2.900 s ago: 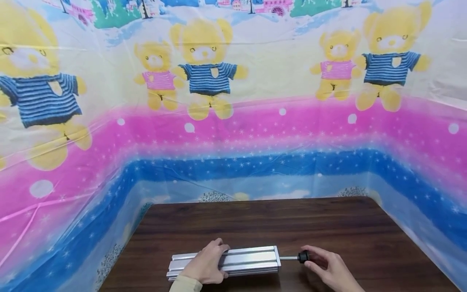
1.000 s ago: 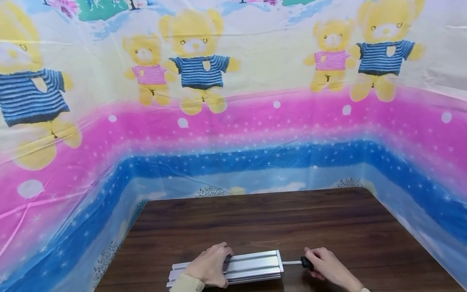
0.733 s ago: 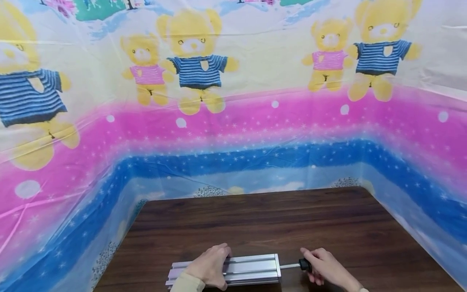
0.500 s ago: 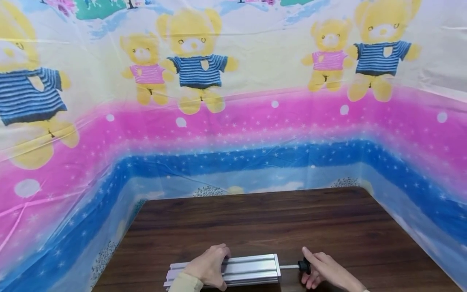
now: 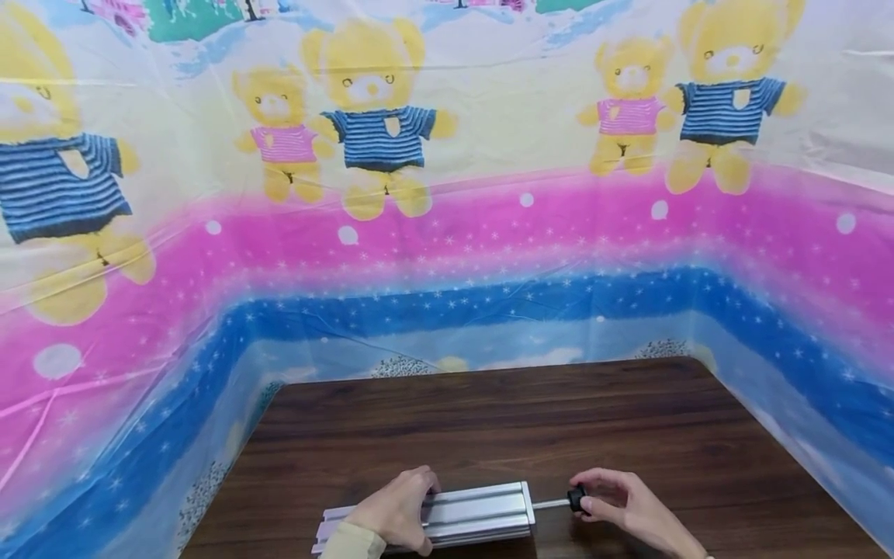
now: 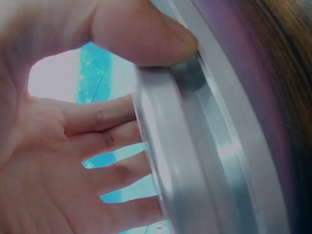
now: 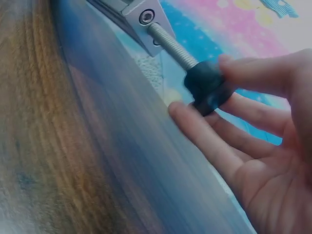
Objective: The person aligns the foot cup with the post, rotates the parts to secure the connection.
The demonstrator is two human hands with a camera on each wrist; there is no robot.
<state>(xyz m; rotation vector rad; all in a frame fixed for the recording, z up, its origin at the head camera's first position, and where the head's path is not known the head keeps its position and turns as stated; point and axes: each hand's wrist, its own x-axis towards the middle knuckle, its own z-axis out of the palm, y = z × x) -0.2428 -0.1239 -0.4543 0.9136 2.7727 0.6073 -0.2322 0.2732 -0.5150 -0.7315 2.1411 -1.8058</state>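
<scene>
A silver aluminium extrusion profile (image 5: pixel 482 511) lies across the near part of the table. My left hand (image 5: pixel 396 514) grips it from above, thumb on the near side; the left wrist view shows the thumb (image 6: pixel 156 39) pressed on its grooved edge. From the profile's right end plate (image 7: pixel 134 14) a threaded levelling foot (image 5: pixel 576 498) sticks out, its metal stem (image 7: pixel 173 46) ending in a black base. My right hand (image 5: pixel 632 512) pinches that black base between thumb and fingers. How deep the stem sits inside the plate is hidden.
The dark wood-grain table (image 5: pixel 489 419) extends behind and to both sides of the profile. A bear-printed cloth (image 5: pixel 447 233) hangs round its back and sides. A socket-head screw (image 7: pixel 146 17) sits in the end plate beside the stem.
My right hand has turned about the black base, from thumb on top with fingers curled below to a fingertip pinch. The profile has shifted slightly left under my left hand, which keeps its hold.
</scene>
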